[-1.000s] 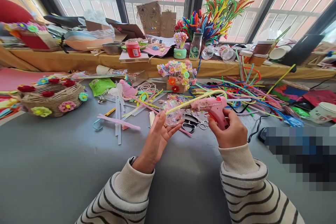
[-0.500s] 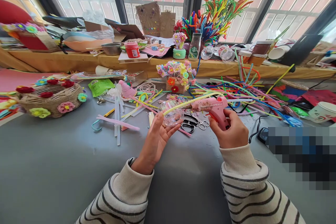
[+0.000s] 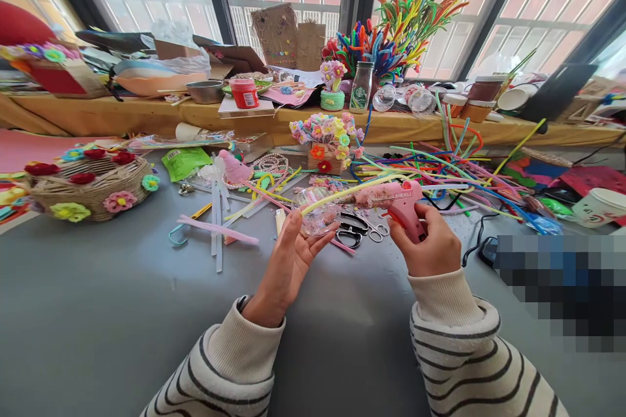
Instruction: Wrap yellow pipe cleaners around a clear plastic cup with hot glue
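My left hand (image 3: 288,260) holds a small clear plastic cup (image 3: 315,212) at its fingertips, above the grey table (image 3: 98,313). A yellow pipe cleaner (image 3: 352,187) runs from the cup's rim up to the right. My right hand (image 3: 430,244) grips the handle of a pink hot glue gun (image 3: 398,199), whose nozzle points left at the cup's edge where the pipe cleaner meets it. Both sleeves are cream with dark stripes.
Black scissors (image 3: 357,229) lie just beyond the cup. Loose pipe cleaners (image 3: 440,169) spread at right; glue sticks (image 3: 215,221) lie at left. A woven basket with flowers (image 3: 90,186) stands far left, a flower box (image 3: 330,143) at centre, a paper cup (image 3: 599,205) far right.
Both hands keep their hold with the nozzle at the cup; only the view has shifted slightly.
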A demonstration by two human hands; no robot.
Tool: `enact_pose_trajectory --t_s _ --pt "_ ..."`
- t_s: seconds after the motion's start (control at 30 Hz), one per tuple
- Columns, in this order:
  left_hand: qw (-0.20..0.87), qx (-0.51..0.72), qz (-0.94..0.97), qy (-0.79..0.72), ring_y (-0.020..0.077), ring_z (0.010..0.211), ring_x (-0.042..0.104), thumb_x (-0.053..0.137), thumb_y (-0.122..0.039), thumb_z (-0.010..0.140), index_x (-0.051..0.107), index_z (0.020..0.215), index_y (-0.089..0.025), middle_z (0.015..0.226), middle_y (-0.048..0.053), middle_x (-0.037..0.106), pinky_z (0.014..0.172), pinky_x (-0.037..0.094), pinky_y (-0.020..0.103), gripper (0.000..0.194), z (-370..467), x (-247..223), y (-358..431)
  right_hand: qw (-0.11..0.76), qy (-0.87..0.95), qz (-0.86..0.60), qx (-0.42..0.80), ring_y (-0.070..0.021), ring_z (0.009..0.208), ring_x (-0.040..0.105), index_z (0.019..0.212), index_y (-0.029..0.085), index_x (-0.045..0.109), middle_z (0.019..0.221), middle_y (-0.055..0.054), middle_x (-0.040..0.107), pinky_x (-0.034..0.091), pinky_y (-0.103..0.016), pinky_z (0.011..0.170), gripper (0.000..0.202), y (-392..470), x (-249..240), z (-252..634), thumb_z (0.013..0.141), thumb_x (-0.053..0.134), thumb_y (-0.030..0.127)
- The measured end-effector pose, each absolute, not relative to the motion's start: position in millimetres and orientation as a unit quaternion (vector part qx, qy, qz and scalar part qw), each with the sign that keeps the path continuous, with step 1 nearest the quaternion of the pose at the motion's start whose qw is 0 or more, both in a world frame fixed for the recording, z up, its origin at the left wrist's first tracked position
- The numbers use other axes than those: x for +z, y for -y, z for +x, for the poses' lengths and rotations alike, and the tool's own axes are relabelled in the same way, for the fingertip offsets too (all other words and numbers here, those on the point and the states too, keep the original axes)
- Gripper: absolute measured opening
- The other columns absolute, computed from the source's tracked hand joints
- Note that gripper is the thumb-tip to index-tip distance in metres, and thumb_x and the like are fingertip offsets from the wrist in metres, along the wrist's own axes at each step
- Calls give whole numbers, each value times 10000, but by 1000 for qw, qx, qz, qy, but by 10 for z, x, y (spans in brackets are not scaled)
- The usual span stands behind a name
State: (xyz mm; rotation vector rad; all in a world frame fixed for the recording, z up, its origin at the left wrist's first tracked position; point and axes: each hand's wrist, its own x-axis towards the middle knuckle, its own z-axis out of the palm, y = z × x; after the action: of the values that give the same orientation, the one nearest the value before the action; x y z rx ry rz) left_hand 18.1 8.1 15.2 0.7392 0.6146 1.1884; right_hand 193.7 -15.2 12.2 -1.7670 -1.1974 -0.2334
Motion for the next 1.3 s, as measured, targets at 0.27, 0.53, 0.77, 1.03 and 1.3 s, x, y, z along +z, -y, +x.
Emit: enact_pose_trajectory --t_s 0.27,0.53,0.77,1.03,1.3 --pt "723 535 337 -278 218 980 574 419 -396 803 404 1099 -201 1092 101 582 859 436 306 355 173 147 -87 474 493 -724 -88 -133 486 482 853 141 584 673 -54 617 417 -274 513 373 153 117 1943 620 554 430" --pt "726 535 334 -274 211 983 573 420 -388 806 383 1149 -204 1100 102 582 840 447 286 390 172 150 -85 470 498 -722 -93 -134 500 499 860 133 578 682 -55 617 429 -274 522 378 150 97 1959 633 535 432" --pt "725 538 327 -278 207 962 585 432 -382 802 400 1131 -201 1064 90 603 824 459 281 377 179 167 -80 460 500 -728 -94 -135 494 492 867 125 580 658 -55 608 427 -276 524 391 154 87 1973 634 534 436" --pt "722 542 328 -278 212 970 580 441 -400 792 378 1165 -209 1089 96 590 849 447 305 423 167 144 -94 463 502 -721 -116 -123 447 461 837 139 582 619 -40 593 401 -263 476 416 92 -10 2058 612 517 483" --pt "722 543 332 -271 213 973 578 432 -397 797 382 1166 -208 1083 93 595 853 446 302 417 167 140 -88 460 504 -725 -96 -121 451 464 829 147 576 636 -39 602 390 -259 474 387 124 17 2044 622 517 468"
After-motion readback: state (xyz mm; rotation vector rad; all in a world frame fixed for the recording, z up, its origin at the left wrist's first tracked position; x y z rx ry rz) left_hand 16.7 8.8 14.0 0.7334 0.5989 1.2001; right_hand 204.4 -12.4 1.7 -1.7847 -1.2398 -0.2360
